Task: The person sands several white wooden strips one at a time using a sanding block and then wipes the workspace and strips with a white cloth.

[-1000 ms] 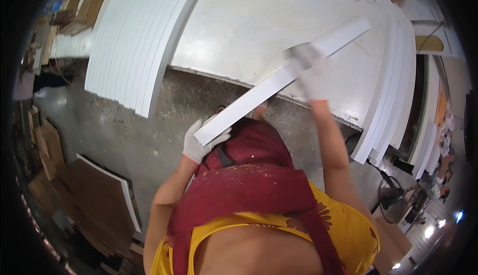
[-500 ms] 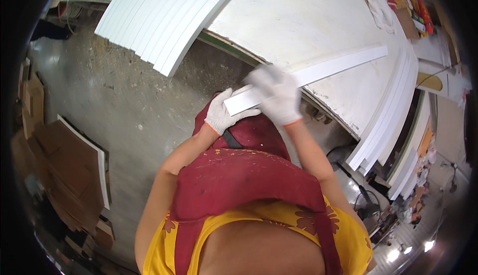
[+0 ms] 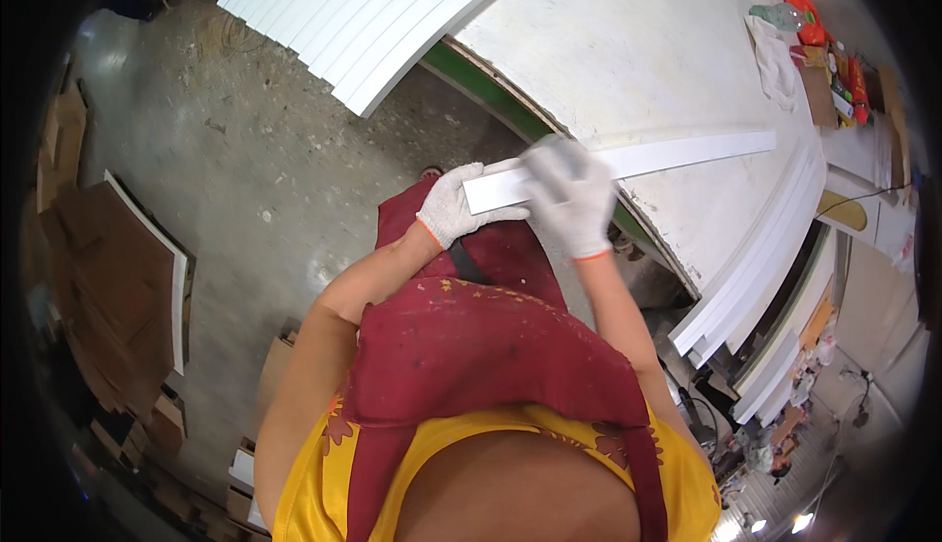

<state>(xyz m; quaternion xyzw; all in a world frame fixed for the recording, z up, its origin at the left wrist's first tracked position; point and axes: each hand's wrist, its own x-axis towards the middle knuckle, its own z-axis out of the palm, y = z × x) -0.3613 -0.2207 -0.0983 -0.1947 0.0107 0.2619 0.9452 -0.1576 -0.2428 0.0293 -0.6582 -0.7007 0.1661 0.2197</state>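
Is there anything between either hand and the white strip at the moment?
Nothing visible separates the left hand from the white strip; it holds the near end directly. At the right hand, a blurred grey block is held at the strip; whether it touches is too blurred to tell.

Both gloved hands (image 3: 448, 210) close together

Right hand (image 3: 576, 206): blurred; I cannot tell my single fingers apart.
Grey thing (image 3: 551, 161): smeared, partly covered by my glove, its kind unclear.
White strip (image 3: 692, 155): its middle hides behind my right hand.
Left hand (image 3: 449, 212): my palm is partly hidden under the strip.
White boards (image 3: 383, 12): cut off by the top edge.
Clutter (image 3: 842, 86): too small for me to tell.
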